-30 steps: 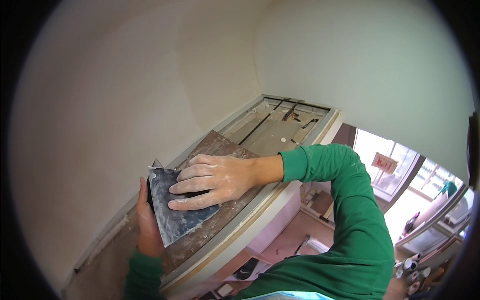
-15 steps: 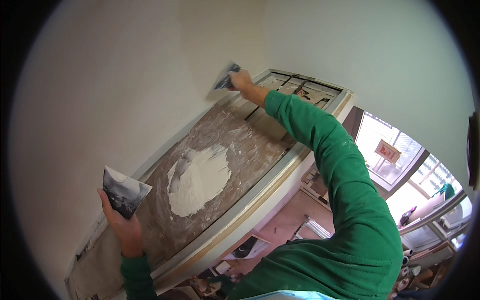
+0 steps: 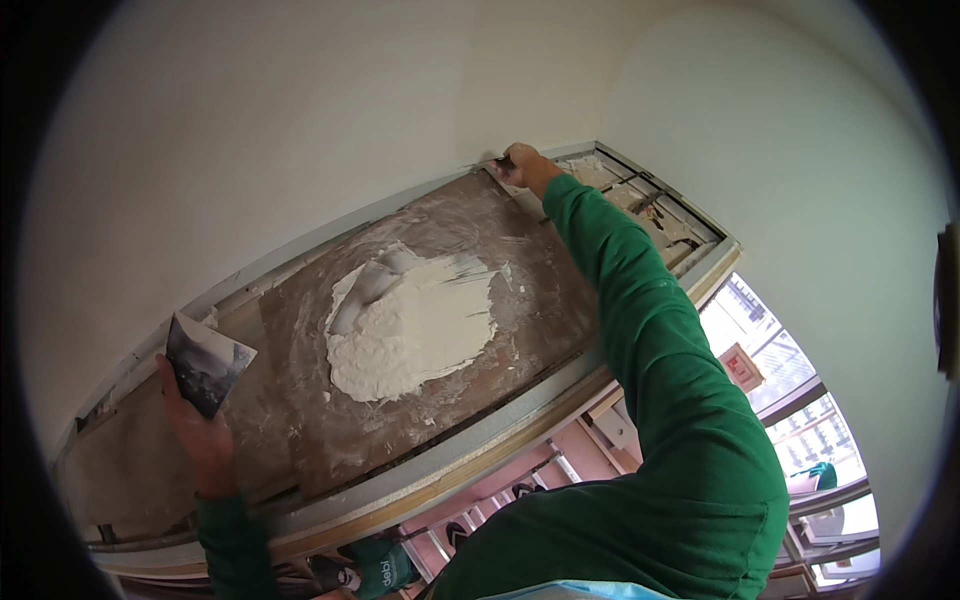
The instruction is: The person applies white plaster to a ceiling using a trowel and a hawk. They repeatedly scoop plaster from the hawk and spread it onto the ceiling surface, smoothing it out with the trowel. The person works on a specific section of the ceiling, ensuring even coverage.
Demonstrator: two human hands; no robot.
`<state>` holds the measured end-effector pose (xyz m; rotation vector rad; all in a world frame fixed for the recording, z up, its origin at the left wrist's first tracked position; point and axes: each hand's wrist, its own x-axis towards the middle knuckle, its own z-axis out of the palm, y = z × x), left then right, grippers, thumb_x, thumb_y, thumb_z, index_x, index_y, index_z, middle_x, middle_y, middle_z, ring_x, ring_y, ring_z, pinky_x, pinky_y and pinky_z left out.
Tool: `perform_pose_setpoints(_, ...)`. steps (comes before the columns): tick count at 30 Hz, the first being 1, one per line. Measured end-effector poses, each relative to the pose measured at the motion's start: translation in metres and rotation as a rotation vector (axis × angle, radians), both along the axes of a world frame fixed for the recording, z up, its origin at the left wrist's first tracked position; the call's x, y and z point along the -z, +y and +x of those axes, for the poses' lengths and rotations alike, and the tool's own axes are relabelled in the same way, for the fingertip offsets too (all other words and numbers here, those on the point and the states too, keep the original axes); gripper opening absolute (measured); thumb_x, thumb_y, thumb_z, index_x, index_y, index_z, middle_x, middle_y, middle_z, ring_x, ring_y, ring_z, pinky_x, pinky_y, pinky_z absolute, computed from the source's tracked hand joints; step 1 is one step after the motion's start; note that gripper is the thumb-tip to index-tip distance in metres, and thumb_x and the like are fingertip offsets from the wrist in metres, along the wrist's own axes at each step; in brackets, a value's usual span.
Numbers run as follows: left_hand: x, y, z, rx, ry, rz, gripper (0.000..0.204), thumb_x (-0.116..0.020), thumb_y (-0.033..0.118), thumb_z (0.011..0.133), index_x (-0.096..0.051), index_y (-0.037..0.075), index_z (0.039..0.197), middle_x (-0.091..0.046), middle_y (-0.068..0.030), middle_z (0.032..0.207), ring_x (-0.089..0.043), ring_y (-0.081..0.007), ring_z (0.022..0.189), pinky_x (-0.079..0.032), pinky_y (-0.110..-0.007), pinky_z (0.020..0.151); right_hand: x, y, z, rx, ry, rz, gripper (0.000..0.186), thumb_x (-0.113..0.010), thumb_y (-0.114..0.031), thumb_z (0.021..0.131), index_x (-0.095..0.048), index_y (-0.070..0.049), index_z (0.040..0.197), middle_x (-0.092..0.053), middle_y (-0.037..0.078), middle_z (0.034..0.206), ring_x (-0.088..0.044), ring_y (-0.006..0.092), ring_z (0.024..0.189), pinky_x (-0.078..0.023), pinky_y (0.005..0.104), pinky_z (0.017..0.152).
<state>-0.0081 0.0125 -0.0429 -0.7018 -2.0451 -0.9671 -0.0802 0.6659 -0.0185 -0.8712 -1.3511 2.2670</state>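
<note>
Left hand (image 3: 205, 435) grips a plaster-smeared trowel (image 3: 205, 362); right hand (image 3: 525, 168) presses a putty knife (image 3: 500, 164) against the wall (image 3: 300, 120) above the plaster-heaped board (image 3: 440, 400).

Brown board (image 3: 520, 300) with white plaster (image 3: 410, 330)

Left hand (image 3: 205, 435) holds a plaster-smeared trowel (image 3: 207, 363); right hand (image 3: 527, 168) presses a scraper (image 3: 503, 162) at the wall edge, white plaster (image 3: 415, 330) heaped on the brown board (image 3: 520, 300).
</note>
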Motion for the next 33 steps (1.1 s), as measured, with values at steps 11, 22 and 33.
perform_pose_setpoints(11, 0.000, -0.002, 0.003, 0.300, -0.203, 0.424, 0.051, -0.045, 0.004, 0.098, -0.031, 0.007, 0.147, -0.043, -0.0122, 0.136, -0.048, -0.0210, 0.119, -0.038, -0.034, 0.104, -0.005, 0.036, -0.072, 0.030, 0.026, 0.689, 0.018, -0.052, -0.027, 0.091, -0.057, -0.010, 0.097, -0.065, 0.009, 0.085, -0.063, 0.0252, 0.071, -0.046, 0.0369, 0.066)
perform_pose_setpoints(22, -0.016, 0.010, 0.023, 0.366, -0.218, 0.649, 0.045, -0.047, 0.032, 0.100, -0.047, -0.002, 0.130, -0.053, -0.0076, 0.128, -0.051, -0.0156, 0.116, -0.038, -0.033, 0.101, -0.115, 0.095, -0.125, 0.171, 0.570, 1.069, 0.021, -0.048, -0.038, 0.091, -0.060, -0.021, 0.095, -0.065, 0.000, 0.079, -0.065, 0.0181, 0.063, -0.036, 0.0372, 0.069)
perform_pose_setpoints(33, -0.046, 0.014, 0.029, 0.746, -0.623, 1.182, 0.044, -0.052, 0.035, 0.098, -0.053, -0.001, 0.123, -0.058, -0.0047, 0.121, -0.055, -0.0142, 0.111, -0.040, -0.032, 0.097, -0.282, 0.052, -0.003, 0.348, 0.628, 0.406, 0.021, -0.045, -0.034, 0.089, -0.059, -0.020, 0.098, -0.065, 0.000, 0.082, -0.062, 0.0160, 0.068, -0.034, 0.0296, 0.058)
